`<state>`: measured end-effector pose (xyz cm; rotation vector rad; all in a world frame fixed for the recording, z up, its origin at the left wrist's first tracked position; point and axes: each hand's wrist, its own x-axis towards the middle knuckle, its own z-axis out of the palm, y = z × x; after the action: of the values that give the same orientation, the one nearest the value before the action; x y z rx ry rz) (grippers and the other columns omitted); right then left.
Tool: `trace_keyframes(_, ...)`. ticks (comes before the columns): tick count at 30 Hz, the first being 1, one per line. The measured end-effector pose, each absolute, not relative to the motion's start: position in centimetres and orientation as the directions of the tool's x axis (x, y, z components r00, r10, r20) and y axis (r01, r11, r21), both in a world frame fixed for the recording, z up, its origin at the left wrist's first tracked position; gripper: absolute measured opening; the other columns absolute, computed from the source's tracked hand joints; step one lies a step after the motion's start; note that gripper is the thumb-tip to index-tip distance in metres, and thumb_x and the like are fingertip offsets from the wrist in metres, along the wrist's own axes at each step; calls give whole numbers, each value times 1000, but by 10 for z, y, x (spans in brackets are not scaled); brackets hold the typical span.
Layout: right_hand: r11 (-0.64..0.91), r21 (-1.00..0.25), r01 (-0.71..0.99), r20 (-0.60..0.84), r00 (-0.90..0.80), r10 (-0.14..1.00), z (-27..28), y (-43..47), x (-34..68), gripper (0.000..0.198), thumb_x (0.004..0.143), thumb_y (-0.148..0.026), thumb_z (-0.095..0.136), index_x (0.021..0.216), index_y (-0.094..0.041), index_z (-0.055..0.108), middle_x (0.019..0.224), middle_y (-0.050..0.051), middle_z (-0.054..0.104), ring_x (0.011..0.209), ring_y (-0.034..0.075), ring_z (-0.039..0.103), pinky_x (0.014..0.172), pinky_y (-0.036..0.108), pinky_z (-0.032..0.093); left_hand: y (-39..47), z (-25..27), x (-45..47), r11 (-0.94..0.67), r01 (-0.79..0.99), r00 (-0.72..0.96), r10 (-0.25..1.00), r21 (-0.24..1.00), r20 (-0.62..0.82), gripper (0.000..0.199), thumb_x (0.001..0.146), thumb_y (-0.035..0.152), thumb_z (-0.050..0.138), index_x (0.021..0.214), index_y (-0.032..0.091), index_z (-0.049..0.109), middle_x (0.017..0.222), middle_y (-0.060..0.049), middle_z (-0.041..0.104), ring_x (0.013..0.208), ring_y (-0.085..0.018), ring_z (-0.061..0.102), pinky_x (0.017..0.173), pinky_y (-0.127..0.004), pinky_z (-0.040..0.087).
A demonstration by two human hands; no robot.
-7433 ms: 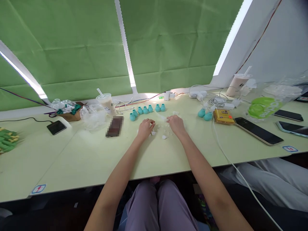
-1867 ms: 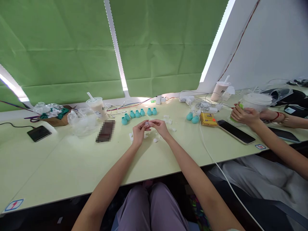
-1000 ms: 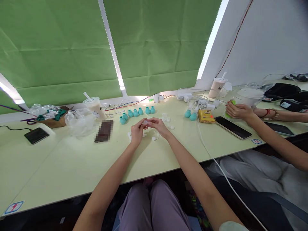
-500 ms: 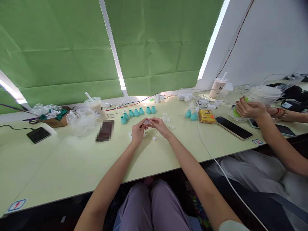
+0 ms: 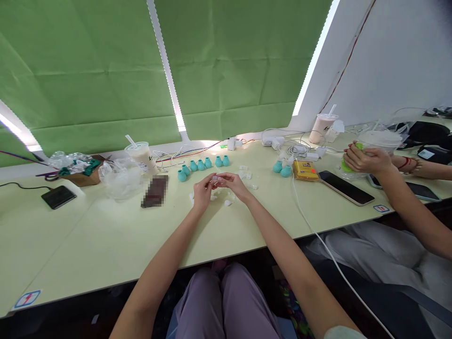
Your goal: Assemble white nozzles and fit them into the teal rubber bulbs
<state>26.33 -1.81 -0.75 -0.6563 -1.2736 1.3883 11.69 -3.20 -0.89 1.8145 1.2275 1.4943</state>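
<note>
My left hand (image 5: 203, 192) and my right hand (image 5: 233, 184) meet over the table, their fingertips pinching a small clear plastic piece (image 5: 215, 179). Its exact kind is too small to make out, and the fingers cover part of it. Below and around the hands lie small white pieces (image 5: 228, 203). Several clear pieces (image 5: 244, 174) sit just beyond my right hand. Behind my hands stands a row of small turquoise vase-shaped pieces (image 5: 201, 165) with open necks. Two more turquoise pieces (image 5: 286, 171) are farther right.
To the left are a drink cup (image 5: 139, 157), a plastic bag (image 5: 120, 181), a cardboard box (image 5: 84, 175) and a black device (image 5: 58, 197). On the right lie a yellow packet (image 5: 305, 171), a phone (image 5: 344, 187) and a white cable (image 5: 300, 207). A co-worker's hands (image 5: 369, 160) hold something green.
The clear piece between my fingertips shows slightly differently, while my hands stay in nearly the same place. The view has shifted a little. The co-worker's hands have moved slightly.
</note>
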Motion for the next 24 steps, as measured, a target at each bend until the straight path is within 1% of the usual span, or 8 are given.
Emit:
trace_keyframes(3, 157, -924, -348, 255, -257, 932, -8, -19, 264, 34, 60, -38, 77, 87, -19, 69, 82, 2, 70, 76, 15, 65, 87, 38, 51, -31, -10, 116, -492, 330, 25, 858, 806, 514, 30, 80, 25, 52, 107, 18, 65, 77, -1, 69, 60, -10, 62, 64, -22, 53)
trace_keyframes(7, 163, -923, -349, 264, -263, 928, -7, -20, 265, 34, 59, -39, 77, 83, -18, 68, 81, 3, 70, 80, 17, 64, 89, 40, 49, -30, -12, 115, -530, 352, 87, 839, 771, 537, 33, 80, 17, 47, 109, 20, 63, 76, 0, 68, 62, -9, 61, 66, -22, 52)
trace_keyframes(11, 156, -928, -338, 259, -287, 922, -5, -22, 267, 33, 60, -40, 76, 83, -18, 67, 79, 3, 70, 78, 17, 65, 89, 41, 48, -31, -10, 115, -540, 357, 114, 835, 762, 538, 37, 79, 14, 46, 112, 21, 60, 81, 0, 67, 62, -8, 61, 66, -21, 52)
trace_keyframes(15, 118, -913, -390, 253, -315, 915, -4, -22, 267, 28, 66, -40, 73, 84, -19, 66, 86, 1, 69, 84, 15, 64, 92, 39, 47, -30, -7, 115, -520, 383, 103, 845, 763, 525, 37, 79, 17, 50, 115, 22, 58, 91, -2, 68, 62, -8, 60, 63, -21, 51)
trace_keyframes(18, 101, -902, -419, 248, -313, 917, -4, -22, 265, 27, 69, -41, 70, 85, -20, 66, 90, 1, 67, 86, 14, 63, 93, 38, 47, -29, -6, 114, -521, 414, 96, 840, 746, 533, 32, 80, 22, 55, 111, 22, 61, 91, -3, 68, 64, -9, 60, 63, -22, 51)
trace_keyframes(24, 114, -908, -403, 251, -304, 919, -4, -23, 265, 25, 68, -40, 71, 83, -20, 67, 89, 1, 67, 84, 14, 63, 92, 37, 47, -29, -10, 115, -535, 450, 100, 825, 714, 556, 28, 80, 24, 56, 108, 23, 63, 91, -2, 68, 69, -11, 60, 64, -22, 50)
